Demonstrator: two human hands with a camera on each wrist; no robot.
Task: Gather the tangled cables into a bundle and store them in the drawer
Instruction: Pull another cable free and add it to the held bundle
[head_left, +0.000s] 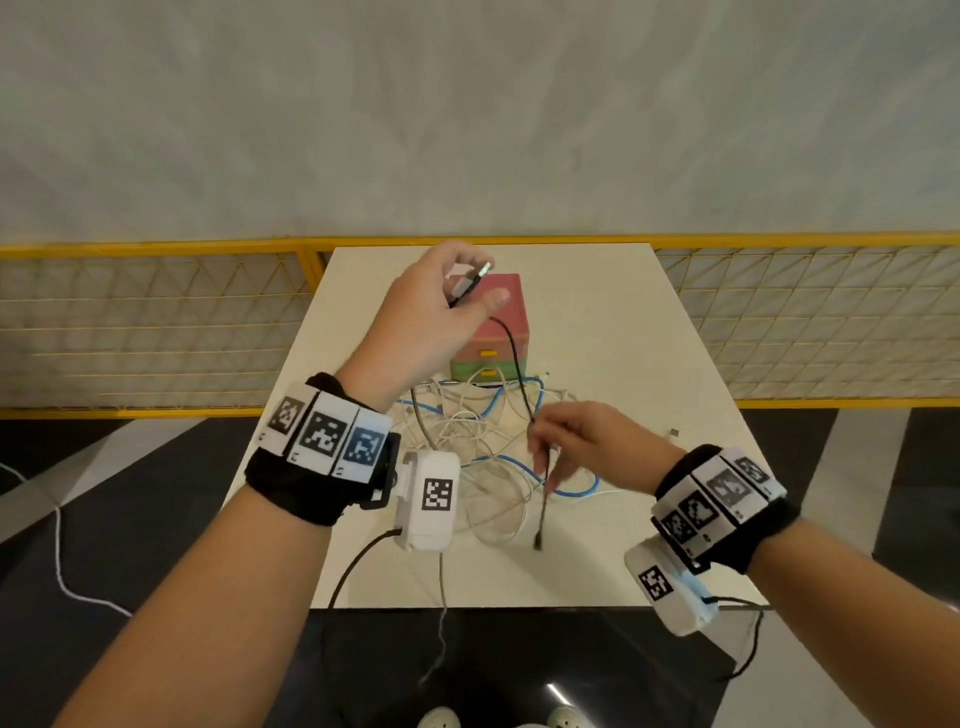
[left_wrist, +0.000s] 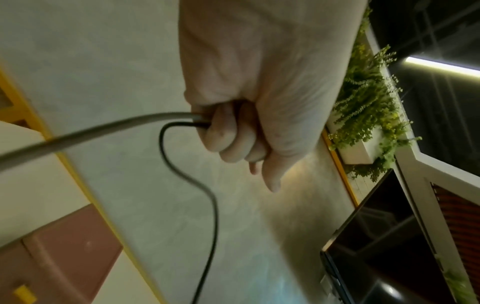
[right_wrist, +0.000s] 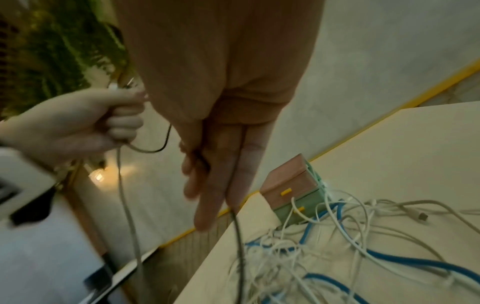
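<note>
A person stands at a pale table (head_left: 649, 322) sorting a heap of cables, and by the look of it the job is only just begun. Most of the tangled cables (head_left: 483, 441) — white, grey and blue — lie loose in the middle of the table, and the small drawer box (head_left: 493, 332) on the far side, pink above and green below, has both drawers closed. Only a thin black cable (head_left: 514, 358) and a grey one are lifted so far; bundling and storing are still to do. The left hand (head_left: 436, 312) is raised above the box, palm toward the camera, its fingers curled tightly round the plug end of the black cable and the grey cable beside it. The right hand (head_left: 582, 441) hovers lower, over the near right of the heap, fingers pointing down and pinching the same black cable, whose free end dangles below.
</note>
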